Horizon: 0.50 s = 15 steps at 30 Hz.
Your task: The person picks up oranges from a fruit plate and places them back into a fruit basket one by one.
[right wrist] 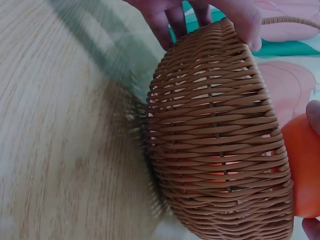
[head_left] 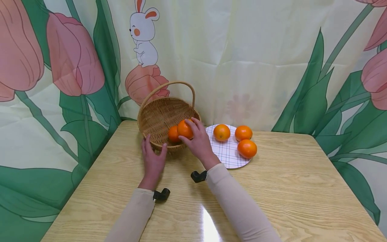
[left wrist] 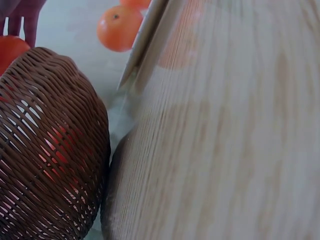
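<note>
A wicker basket with an arched handle stands toward the back left of the table. My left hand holds its near left rim, thumb and fingers spread along the edge. Over the basket's right side, my right hand grips an orange between thumb and fingers. Another orange lies inside, beside the held one. Through the weave in the right wrist view, patches of orange colour show. That view also has the held orange at the basket's rim.
Right of the basket lies a round white plate with a blue grid. It bears three oranges, one at the left and two at the right, the nearer one close to the edge. A printed curtain hangs behind the wooden table.
</note>
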Tool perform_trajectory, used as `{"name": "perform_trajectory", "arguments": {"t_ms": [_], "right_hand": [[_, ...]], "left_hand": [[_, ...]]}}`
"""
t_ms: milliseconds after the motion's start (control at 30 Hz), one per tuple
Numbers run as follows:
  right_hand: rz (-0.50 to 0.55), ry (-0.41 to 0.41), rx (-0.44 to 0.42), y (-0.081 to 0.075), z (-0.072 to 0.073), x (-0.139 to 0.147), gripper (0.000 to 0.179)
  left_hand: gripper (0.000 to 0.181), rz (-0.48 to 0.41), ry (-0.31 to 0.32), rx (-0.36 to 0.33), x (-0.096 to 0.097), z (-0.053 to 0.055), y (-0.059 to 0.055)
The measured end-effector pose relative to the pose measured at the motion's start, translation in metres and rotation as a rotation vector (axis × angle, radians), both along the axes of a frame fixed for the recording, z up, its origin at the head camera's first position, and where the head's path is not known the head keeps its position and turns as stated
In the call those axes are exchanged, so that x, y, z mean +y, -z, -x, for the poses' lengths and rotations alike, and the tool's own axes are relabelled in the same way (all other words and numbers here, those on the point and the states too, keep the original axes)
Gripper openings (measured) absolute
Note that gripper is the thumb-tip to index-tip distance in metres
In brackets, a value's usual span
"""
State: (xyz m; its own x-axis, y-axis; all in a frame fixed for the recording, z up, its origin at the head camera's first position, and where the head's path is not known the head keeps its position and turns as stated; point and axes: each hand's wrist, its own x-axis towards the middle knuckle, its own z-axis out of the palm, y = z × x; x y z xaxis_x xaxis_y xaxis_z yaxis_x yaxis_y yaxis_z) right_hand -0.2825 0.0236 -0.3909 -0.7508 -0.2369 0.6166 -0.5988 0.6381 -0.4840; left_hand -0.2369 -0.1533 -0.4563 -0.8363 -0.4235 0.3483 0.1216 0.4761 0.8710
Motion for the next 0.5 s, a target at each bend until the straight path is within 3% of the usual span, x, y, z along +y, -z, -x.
{"name": "perform_trajectory", "arguments": {"t_ms": [500], "right_hand": [[-0.034, -0.011, -0.038, 0.0065, 0.0008, -0.0002, 0.059]], "left_hand": [[0.074, -0.002, 0.014, 0.005, 0.0008, -0.0019, -0.0018]]}}
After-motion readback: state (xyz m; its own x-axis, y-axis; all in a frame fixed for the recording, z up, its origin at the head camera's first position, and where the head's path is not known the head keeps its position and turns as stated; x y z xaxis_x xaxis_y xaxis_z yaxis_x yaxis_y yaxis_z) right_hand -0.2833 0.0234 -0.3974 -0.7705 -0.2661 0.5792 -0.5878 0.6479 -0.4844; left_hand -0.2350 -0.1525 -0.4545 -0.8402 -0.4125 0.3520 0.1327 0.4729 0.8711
